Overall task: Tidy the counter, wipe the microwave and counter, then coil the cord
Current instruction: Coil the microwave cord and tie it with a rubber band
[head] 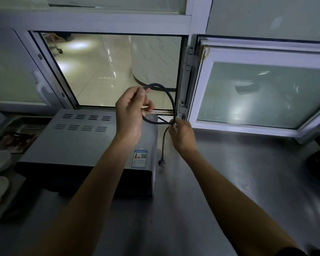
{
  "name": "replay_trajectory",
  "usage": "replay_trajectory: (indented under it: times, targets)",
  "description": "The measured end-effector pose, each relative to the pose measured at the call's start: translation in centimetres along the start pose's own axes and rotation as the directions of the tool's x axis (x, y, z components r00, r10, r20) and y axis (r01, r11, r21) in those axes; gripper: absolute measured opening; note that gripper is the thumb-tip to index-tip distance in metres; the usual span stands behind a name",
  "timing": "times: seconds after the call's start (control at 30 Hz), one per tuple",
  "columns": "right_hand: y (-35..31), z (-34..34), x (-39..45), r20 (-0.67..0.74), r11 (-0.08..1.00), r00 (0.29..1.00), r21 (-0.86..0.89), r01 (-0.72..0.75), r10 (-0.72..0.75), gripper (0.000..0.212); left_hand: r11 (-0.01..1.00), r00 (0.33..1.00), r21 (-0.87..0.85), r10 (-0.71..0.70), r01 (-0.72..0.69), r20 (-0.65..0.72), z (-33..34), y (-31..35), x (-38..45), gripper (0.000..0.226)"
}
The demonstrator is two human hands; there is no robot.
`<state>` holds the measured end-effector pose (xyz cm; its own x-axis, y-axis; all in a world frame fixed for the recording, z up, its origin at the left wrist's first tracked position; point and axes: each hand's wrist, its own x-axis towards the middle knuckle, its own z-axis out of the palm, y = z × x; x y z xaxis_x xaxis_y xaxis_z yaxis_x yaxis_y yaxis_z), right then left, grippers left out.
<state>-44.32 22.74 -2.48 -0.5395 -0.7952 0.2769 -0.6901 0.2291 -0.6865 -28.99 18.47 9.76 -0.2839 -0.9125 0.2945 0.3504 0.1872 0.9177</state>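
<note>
Both hands grip cord (171,100) loop: left hand (130,111), right hand (182,134); plug (162,162) dangling below right could snag, loosening loop.

A commercial kitchen: brushed steel counter (238,172), grey vented microwave (78,137), white-framed serving hatch window (109,71) opening onto a tiled hall

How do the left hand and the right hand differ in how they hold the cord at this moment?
The left hand is raised over the microwave and grips the top of the cord loop; the right hand sits lower, over the counter, and pinches where the loop crosses itself. The plug dangles below the right hand, not the left. Both hold the same cord.
</note>
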Motion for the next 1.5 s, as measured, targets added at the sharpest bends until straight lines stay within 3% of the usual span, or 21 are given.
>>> replay_trajectory:
  times: [0.23,0.37,0.53,0.8,1.0,1.27,1.5]
  targets:
    - [1.5,-1.7,1.8,0.057,0.996,0.998,-0.084,0.004,0.001,0.013,0.989,0.989,-0.127,-0.085,0.069,-0.121,-1.0,-2.0,2.1,0.019]
    - [2.8,-2.2,3.0,0.027,0.997,1.000,-0.073,-0.013,0.015,0.013,0.968,0.948,-0.111,-0.245,0.226,-0.202,-2.3,-4.3,2.9,0.019]
    - [3.1,-2.3,3.9,-0.040,1.000,0.999,-0.011,-0.020,0.020,0.015,0.952,0.944,-0.023,-0.306,0.306,-0.122,-2.6,-6.7,2.9,0.024]
    - [3.0,-3.1,3.2,-0.123,0.999,0.992,0.045,0.018,-0.013,0.016,0.968,0.967,0.018,-0.248,0.250,-0.065,-0.9,-7.2,2.3,0.024]
    - [2.5,-4.0,0.7,-0.113,0.981,0.991,0.192,-0.041,0.064,0.014,0.984,0.983,0.052,-0.175,0.172,0.060,-0.1,-5.9,0.2,0.023]
    - [1.2,-5.1,-2.3,-0.152,0.972,0.988,0.233,0.007,0.029,0.019,0.982,0.979,0.172,-0.109,0.079,0.173,1.2,-4.3,-2.6,0.019]
    - [0.3,-6.4,-3.8,-0.091,0.960,0.996,0.279,0.006,0.021,0.025,0.931,0.956,0.316,0.091,-0.182,0.280,2.3,-1.8,-4.7,0.014]
